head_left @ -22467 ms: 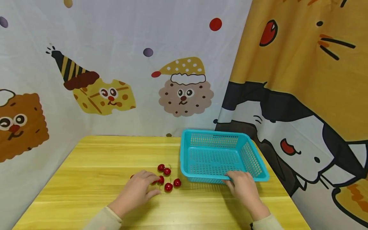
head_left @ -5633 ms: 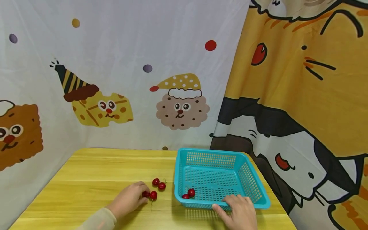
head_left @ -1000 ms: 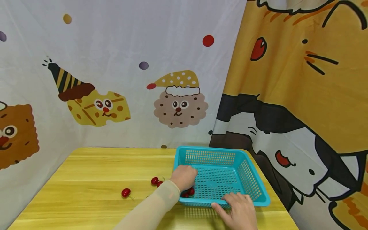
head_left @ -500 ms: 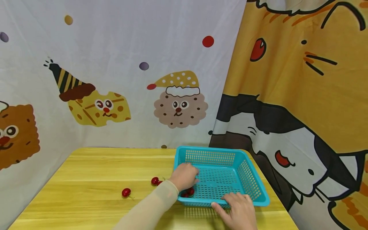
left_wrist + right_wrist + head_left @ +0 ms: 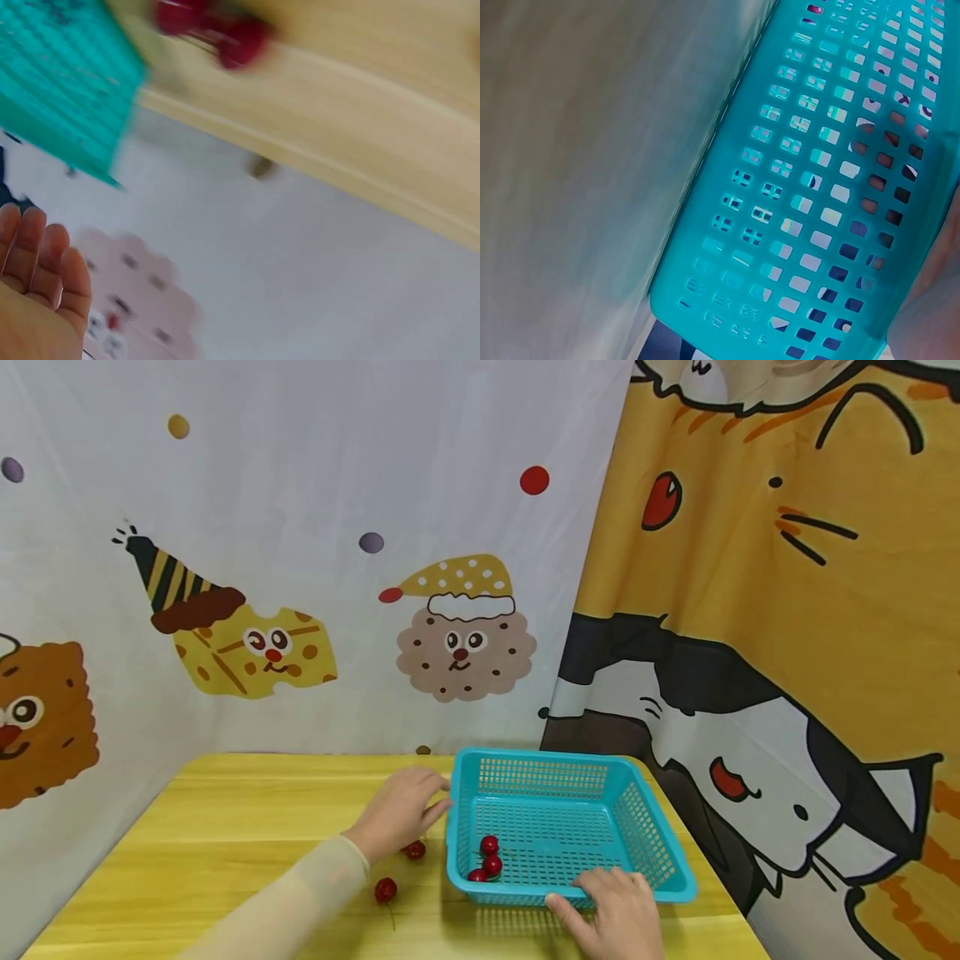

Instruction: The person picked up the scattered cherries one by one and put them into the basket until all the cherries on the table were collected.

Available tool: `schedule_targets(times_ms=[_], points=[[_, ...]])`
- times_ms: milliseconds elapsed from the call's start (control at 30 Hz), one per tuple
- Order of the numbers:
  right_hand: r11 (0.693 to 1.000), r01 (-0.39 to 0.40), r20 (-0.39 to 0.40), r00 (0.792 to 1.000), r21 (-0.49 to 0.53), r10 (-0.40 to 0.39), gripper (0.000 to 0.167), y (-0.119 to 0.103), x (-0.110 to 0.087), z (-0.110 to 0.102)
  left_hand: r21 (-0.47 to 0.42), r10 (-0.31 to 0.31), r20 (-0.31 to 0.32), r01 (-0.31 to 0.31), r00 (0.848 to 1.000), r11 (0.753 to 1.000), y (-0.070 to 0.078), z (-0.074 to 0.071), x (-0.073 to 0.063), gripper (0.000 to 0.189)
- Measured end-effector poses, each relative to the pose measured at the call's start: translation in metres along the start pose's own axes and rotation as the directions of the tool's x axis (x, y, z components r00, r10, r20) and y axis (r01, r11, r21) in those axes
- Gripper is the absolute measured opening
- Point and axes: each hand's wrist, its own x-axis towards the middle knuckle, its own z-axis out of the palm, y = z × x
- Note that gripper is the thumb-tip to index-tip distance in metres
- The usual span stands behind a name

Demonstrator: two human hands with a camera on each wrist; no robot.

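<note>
The left hand is positioned above the table, just beside the left rim of the blue basket. Its fingers are extended and directed toward that rim; in the left wrist view they are seen uncurled. Whether the rim is touched by the fingertips cannot be told.

The near rim of the basket is gripped by the right hand, with the fingers laid over the rim and the thumb set on its outer side. In the right wrist view, only an edge of this hand is shown, alongside the perforated wall.

Three cherries are contained in the basket, close together, to the left of the right hand and to the right of the left hand. A loose cherry on the table is partly covered from view by the left hand. A stemmed cherry is located on the near side of the left hand, beside the pale sleeve. Two blurred cherries are seen beside the basket in the left wrist view.

Beyond both hands, the table is backed by a white printed cloth.
</note>
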Motion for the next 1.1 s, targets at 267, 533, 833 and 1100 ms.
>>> schedule_targets(times_ms=[267, 533, 833, 1100], points=[[0.999, 0.044, -0.059, 0.997, -0.004, -0.044, 0.033, 0.001, 0.001, -0.001, -0.018, -0.259, 0.14, 0.264, 0.956, 0.964, -0.066, -0.046, -0.076, 0.022], [0.999, 0.053, -0.059, 0.997, 0.0, -0.053, 0.033, 0.0, 0.0, -0.001, -0.023, -0.192, 0.277, 0.206, 0.941, 0.978, -0.072, -0.045, -0.122, 0.043], [0.998, 0.068, -0.077, 0.995, 0.003, -0.067, 0.033, -0.001, 0.001, 0.002, -0.04, -0.147, 0.297, 0.166, 0.944, 0.985, -0.075, -0.037, -0.133, 0.056], [0.998, 0.066, -0.069, 0.995, 0.0, -0.066, 0.035, -0.001, 0.002, 0.0, -0.093, -0.171, 0.385, 0.222, 0.907, 0.971, -0.081, -0.035, -0.141, 0.04]])
